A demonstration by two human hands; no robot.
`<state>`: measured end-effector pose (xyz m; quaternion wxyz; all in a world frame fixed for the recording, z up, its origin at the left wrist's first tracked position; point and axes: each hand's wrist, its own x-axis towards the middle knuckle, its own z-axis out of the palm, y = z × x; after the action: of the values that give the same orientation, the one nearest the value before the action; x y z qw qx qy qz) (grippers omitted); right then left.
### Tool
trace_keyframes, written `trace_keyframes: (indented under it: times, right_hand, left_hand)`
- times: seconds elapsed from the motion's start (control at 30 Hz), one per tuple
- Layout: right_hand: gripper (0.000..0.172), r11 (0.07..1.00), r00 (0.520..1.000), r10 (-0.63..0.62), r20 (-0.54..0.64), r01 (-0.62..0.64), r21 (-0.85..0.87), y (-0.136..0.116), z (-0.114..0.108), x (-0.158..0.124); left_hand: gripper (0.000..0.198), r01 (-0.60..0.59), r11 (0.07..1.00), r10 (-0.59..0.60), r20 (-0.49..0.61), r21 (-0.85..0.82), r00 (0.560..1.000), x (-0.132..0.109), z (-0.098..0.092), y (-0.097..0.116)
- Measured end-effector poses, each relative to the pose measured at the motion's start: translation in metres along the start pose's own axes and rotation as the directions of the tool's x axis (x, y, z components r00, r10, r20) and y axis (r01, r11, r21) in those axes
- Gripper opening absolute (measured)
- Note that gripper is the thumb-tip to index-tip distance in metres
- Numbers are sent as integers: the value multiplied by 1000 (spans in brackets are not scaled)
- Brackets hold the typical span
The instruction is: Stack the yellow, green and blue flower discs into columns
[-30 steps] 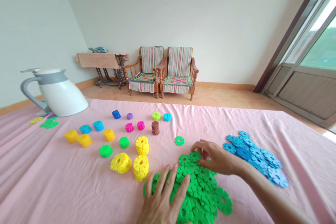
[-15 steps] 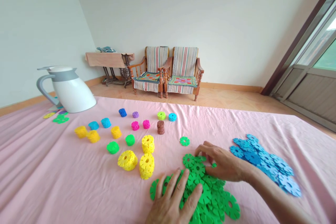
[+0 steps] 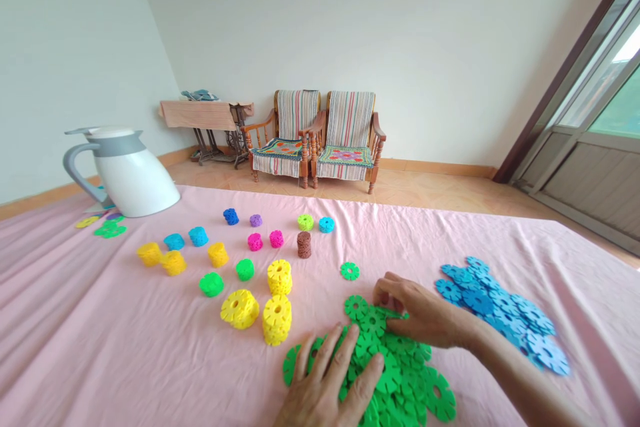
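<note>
Grip of the left hand [image 3: 325,383] is spread wide, resting on the one heap of green snowflake discs [image 3: 397,373], as a second ago. At the heap's far edge, between curled fingers and thumb of the right hand [image 3: 425,310], one tilted disc [image 3: 393,313] now shows edge-on, where a flat face showed earlier; whether it is pinched I cannot tell. One blue heap [image 3: 503,310] lies to the right. Farther along the pink-covered surface [image 3: 125,347]: three yellow stacks [image 3: 240,310], two green stacks [image 3: 212,284], one loose green disc [image 3: 356,275], three orange-yellow stacks [image 3: 173,263], one brown stack [image 3: 304,245], two pink stacks [image 3: 255,242], three light-blue stacks [image 3: 198,236]; one jug [image 3: 137,180]. Beyond stand two armchairs [image 3: 350,121].
</note>
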<state>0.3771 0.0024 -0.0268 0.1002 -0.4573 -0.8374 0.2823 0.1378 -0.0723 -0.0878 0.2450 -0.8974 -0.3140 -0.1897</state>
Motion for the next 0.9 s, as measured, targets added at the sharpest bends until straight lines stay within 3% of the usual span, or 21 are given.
trace_keyframes:
  times: [0.3,0.5,0.7,0.9]
  right_hand:
    - [42,997,997,-31,76,25,79,2,-8,-7]
    - [39,994,993,-35,110,23,110,8,-10,-8]
    - [36,996,998,-34,59,29,84,5,-6,-7]
    - [38,997,997,-77,-18,77,0,-3,-3,-7]
  left_hand:
    - [45,-7,1000,7,-12,-12,1000,-2,3,-1]
    - [49,-17,1000,17,12,17,1000,-4,8,1]
    - [51,114,994,-114,-15,-5,993,-7,18,14]
    - [47,-4,1000,4,-6,13,1000,-3,8,2]
